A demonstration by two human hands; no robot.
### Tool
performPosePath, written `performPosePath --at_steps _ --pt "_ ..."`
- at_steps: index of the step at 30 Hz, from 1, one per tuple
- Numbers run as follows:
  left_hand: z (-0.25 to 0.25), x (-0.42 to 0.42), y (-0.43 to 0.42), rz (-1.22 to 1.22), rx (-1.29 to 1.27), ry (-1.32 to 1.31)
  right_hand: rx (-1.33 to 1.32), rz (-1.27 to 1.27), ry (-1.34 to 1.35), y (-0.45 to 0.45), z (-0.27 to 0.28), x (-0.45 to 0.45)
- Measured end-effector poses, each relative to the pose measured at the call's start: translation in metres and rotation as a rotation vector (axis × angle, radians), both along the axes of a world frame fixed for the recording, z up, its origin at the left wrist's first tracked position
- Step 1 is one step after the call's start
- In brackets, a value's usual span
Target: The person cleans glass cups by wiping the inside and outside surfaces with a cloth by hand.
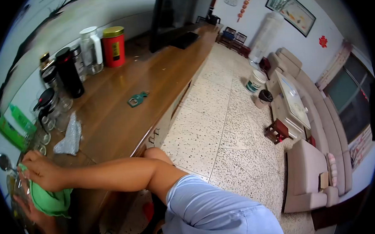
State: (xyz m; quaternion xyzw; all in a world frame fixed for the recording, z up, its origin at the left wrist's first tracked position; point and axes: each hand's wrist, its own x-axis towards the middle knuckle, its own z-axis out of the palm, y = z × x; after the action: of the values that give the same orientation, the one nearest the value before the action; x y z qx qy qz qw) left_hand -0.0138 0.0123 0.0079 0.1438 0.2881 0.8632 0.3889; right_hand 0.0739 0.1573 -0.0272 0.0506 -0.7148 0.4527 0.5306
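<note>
At the left edge, my right hand [43,170] is closed on a green cloth [51,200] that hangs down from its fingers. Just below it, my left hand [32,210] is partly hidden by the cloth. Its fingers are curled at something clear and shiny, too blurred to name. A spoon-like metal piece [4,161] shows beside the hands. Close by on the wooden cabinet top [108,133] lies a crumpled silvery wrapper [70,136]. Glass cups [42,136] and a glass pot with a black lid [48,102] stand along the wall.
A black flask [69,74], a clear pitcher [92,50] and a red tin [114,47] line the wall. A green bottle opener [137,99] lies mid-cabinet, with a television [170,21] farther along. Across the tiled floor stand a bucket [256,80], a stool [277,131] and sofas [307,174].
</note>
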Motion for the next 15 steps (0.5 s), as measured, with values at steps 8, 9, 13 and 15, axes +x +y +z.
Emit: performPosePath --at_steps 8,9,13,15 --pt "-0.101 -0.143 0.007 0.324 -0.373 1.278 0.037 0.042 0.054 0.015 -0.020 -0.045" --pt "-0.086 -0.133 0.013 0.269 -0.347 1.117 -0.014 0.070 0.029 0.012 -0.023 -0.052" --pt "-0.033 -0.067 0.006 0.074 -0.299 0.451 -0.090 0.189 0.098 0.009 -0.004 -0.025" --pt "-0.030 -0.068 0.003 0.130 -0.342 0.592 -0.071 0.223 0.126 0.006 -0.002 -0.028"
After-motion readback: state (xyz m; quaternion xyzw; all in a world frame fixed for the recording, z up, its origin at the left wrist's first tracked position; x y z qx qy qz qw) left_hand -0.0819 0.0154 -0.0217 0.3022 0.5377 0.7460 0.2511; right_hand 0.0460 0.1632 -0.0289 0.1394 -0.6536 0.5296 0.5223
